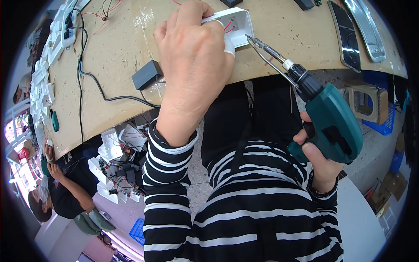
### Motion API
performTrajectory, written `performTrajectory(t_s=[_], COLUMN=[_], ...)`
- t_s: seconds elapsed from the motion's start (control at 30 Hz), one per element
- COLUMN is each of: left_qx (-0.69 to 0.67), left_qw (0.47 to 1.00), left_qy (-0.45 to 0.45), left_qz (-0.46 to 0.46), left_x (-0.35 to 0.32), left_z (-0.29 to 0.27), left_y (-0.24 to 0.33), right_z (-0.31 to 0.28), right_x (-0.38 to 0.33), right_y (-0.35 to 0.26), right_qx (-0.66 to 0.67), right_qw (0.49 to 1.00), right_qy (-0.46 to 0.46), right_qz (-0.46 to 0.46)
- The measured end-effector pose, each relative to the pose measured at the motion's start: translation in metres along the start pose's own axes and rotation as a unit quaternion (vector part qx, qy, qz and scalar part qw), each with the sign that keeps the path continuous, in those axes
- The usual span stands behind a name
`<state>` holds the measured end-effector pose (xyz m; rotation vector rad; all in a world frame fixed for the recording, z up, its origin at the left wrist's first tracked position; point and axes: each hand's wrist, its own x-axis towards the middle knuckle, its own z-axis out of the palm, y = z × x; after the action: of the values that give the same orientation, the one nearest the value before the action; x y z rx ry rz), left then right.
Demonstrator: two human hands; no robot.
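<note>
My left hand (194,61) is closed at the near end of a white plastic housing (243,38), a shallow open box on the table. Thin red wires (228,26) show inside it; my fingertips are mostly hidden behind the hand. White coverings show on some of my fingers. In my right hand (321,163) is a green pistol-shaped soldering gun (338,118), its grip wrapped by my fingers. Its metal tip, with a thin feed tube alongside, points up and left and is right at the housing's lower right edge. Whether it touches cannot be told.
A black box (146,75) with a cable lies left of my hand on the cardboard-topped table (118,43). Black phone-like panel (347,37) and silver tray (369,30) lie at right. White housings and circuit boards (120,161) are heaped lower left. Another person (70,187) works at far left.
</note>
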<state>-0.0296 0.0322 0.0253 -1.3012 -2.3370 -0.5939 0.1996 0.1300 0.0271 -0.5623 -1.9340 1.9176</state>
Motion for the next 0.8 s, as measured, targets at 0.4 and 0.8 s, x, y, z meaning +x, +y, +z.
performTrajectory(t_s=[0.4, 0.8], left_qx=[-0.049, -0.058], left_qw=[0.998, 0.998], left_qy=[-0.021, -0.024], left_qz=[-0.028, -0.023], left_x=[0.009, 0.01], left_z=[-0.007, -0.007], left_y=[0.006, 0.004], right_z=[0.009, 0.02], right_x=[0.007, 0.015], right_y=[0.002, -0.003], right_qx=[-0.017, -0.018], right_qw=[1.0, 0.999], right_qy=[0.012, 0.022], right_qz=[0.017, 0.014])
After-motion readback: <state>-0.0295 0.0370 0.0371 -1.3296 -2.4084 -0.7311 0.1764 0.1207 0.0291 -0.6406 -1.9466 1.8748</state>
